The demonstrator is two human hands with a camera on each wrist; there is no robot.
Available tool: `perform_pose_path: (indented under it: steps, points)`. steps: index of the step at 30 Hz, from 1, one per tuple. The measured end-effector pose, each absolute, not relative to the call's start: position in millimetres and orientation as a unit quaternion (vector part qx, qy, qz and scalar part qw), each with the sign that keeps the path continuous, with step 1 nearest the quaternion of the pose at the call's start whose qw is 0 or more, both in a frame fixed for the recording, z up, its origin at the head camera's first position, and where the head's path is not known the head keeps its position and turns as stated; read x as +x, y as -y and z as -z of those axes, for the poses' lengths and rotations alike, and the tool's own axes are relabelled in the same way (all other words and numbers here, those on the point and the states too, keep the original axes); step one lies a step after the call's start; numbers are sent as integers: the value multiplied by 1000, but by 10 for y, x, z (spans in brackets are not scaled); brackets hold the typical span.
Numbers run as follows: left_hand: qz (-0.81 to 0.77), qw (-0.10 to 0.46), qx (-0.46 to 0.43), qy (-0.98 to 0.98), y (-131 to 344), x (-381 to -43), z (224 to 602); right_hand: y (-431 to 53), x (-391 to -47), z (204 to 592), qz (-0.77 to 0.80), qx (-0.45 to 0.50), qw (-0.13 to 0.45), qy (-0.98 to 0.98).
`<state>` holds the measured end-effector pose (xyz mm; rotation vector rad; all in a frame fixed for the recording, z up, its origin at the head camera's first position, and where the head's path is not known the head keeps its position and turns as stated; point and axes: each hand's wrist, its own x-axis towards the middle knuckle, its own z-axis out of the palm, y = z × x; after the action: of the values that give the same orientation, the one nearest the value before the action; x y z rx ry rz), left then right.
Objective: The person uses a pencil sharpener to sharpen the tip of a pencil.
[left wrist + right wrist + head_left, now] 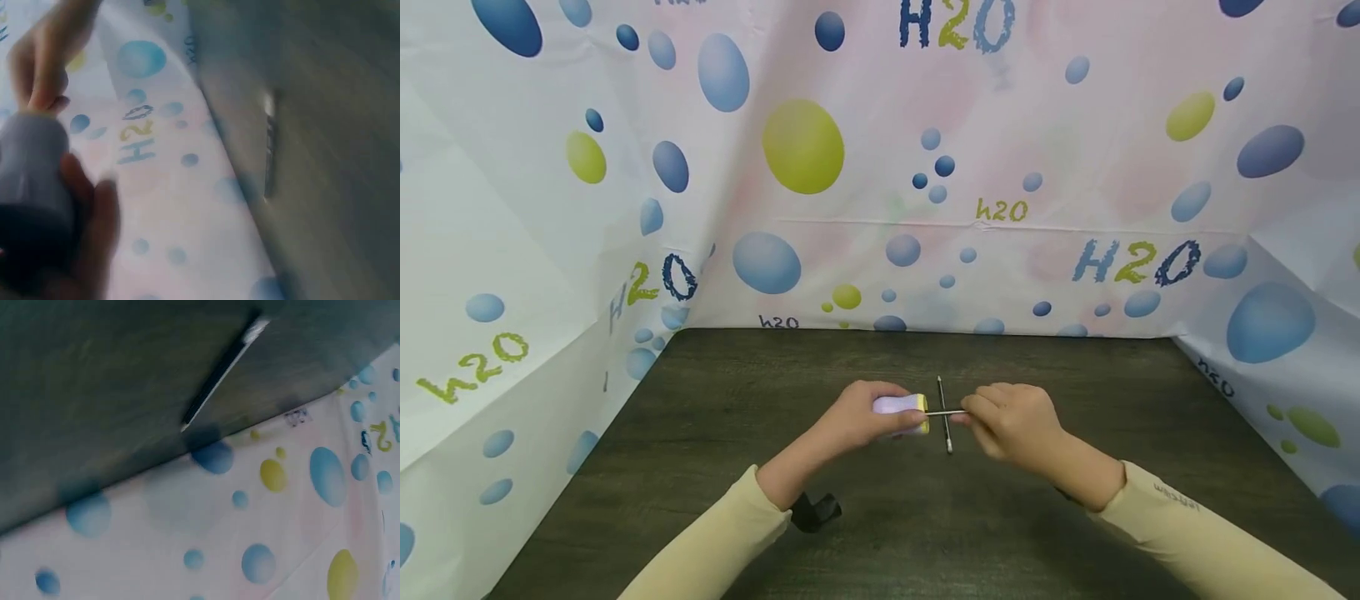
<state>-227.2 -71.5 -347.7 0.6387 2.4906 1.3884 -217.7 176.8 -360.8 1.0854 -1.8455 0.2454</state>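
Note:
In the head view my left hand [853,417] grips a lavender pencil sharpener [897,405] with a yellow rim. My right hand [1011,421] pinches a thin pencil [943,412], whose other end meets the yellow-rimmed face of the sharpener. Behind that pencil, a second, dark pencil [946,433] lies on the table, its white end toward me. The left wrist view, blurred, shows the sharpener [34,159] close up, with the right hand [47,62] at its far end. The right hand is out of sight in the right wrist view, where the lying pencil [219,375] appears.
A dark wooden table [737,367] carries everything. Around its back and sides stands a white sheet [880,183] printed with blue and green drops. A black strap piece [816,511] shows beside the left wrist.

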Motion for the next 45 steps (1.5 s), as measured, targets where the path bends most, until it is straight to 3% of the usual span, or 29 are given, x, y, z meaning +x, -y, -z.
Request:
perform_pose_path:
  steps: [2,7,9,10,12,13,17,19,20,25,27,30,32,34,38,40,42,45]
  points:
    - [-420,21,268,-867,706,-2250,3497,-1776,-2138,3557,-173,421,355,817]
    - [-196,-290,464,-814,738,-2257,3539,-1841,-2136,3388,-446,277,-121,842]
    - [-146,-358,492,-780,757,-2273,3540,-1859,-2164,3360,-487,219,-225,815]
    - [-141,-362,494,-778,765,-2279,3539,-1862,-2175,3361,-486,214,-237,814]
    - [-170,-316,474,-804,773,-2277,3530,-1856,-2166,3378,-446,244,-187,841]
    - [-200,-272,451,-826,772,-2272,3521,-1846,-2156,3398,-404,281,-120,862]
    - [-358,-54,293,-885,747,-2290,3440,-1803,-2198,3500,-163,409,282,852]
    - [-429,48,229,-872,756,-2332,3407,-1797,-2255,3533,-82,427,433,789]
    - [-457,90,207,-860,765,-2353,3394,-1800,-2284,3538,-61,437,474,762]
    - [-537,243,170,-790,827,-2398,3396,-1820,-2339,3552,-2,472,550,689]
    - [-545,268,160,-779,819,-2391,3396,-1809,-2346,3571,1,476,574,666]
    - [-541,252,156,-787,784,-2359,3393,-1768,-2327,3592,-26,472,571,671]
    - [-524,202,166,-811,748,-2328,3399,-1755,-2293,3601,-60,459,527,713]
    - [-485,122,199,-843,715,-2292,3424,-1764,-2235,3579,-123,444,408,788]
    - [-306,-126,372,-867,683,-2254,3538,-1831,-2186,3460,-354,342,-9,870]
    - [-210,-268,445,-828,684,-2265,3604,-1876,-2217,3405,-438,254,-176,844]
    - [-156,-362,482,-782,692,-2285,3654,-1911,-2264,3393,-473,212,-268,812]
    - [-151,-391,491,-764,697,-2300,3696,-1938,-2298,3405,-448,239,-272,818]
